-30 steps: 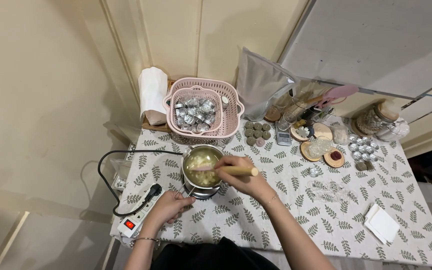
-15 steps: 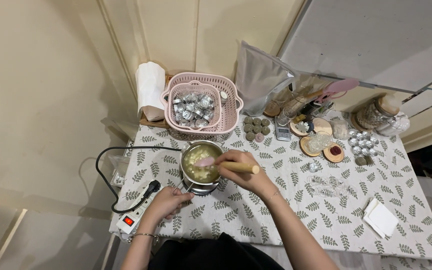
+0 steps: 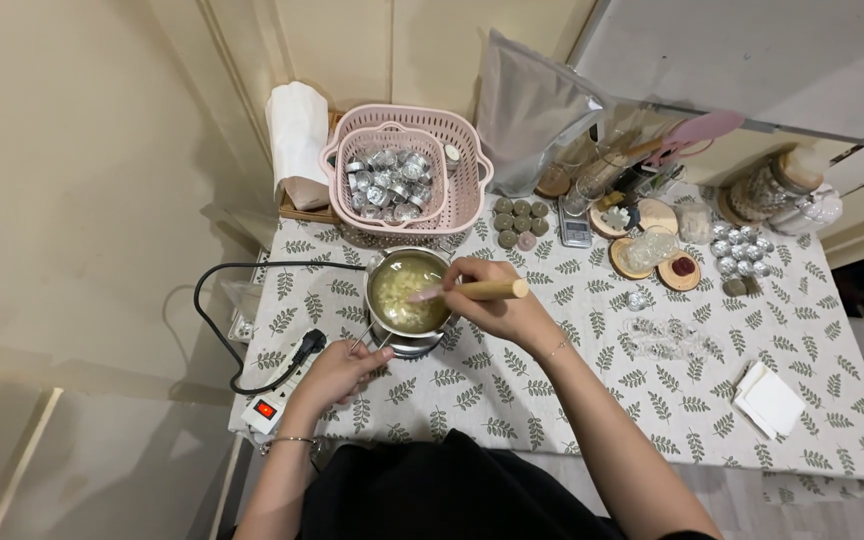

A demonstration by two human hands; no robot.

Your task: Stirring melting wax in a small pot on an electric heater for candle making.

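A small metal pot (image 3: 384, 268) stands on the leaf-patterned tablecloth, filled with a pale yellow, lumpy mixture (image 3: 404, 292). My right hand (image 3: 497, 308) grips a spatula with a wooden handle (image 3: 490, 290); its pink blade dips into the mixture. My left hand (image 3: 337, 372) rests on the table just left and in front of the pot, fingers touching the pot's handle near its base.
A pink basket (image 3: 462, 180) of small foil cups stands behind the pot, a paper roll (image 3: 297, 140) to its left. A power strip (image 3: 274, 395) with a black cable lies at the table's left edge. Jars, wooden discs, foil cups and a white napkin (image 3: 770, 400) fill the right side.
The spatula has shifted inside the pot, its blade now nearer the right side. My left hand stays by the pot's handle.
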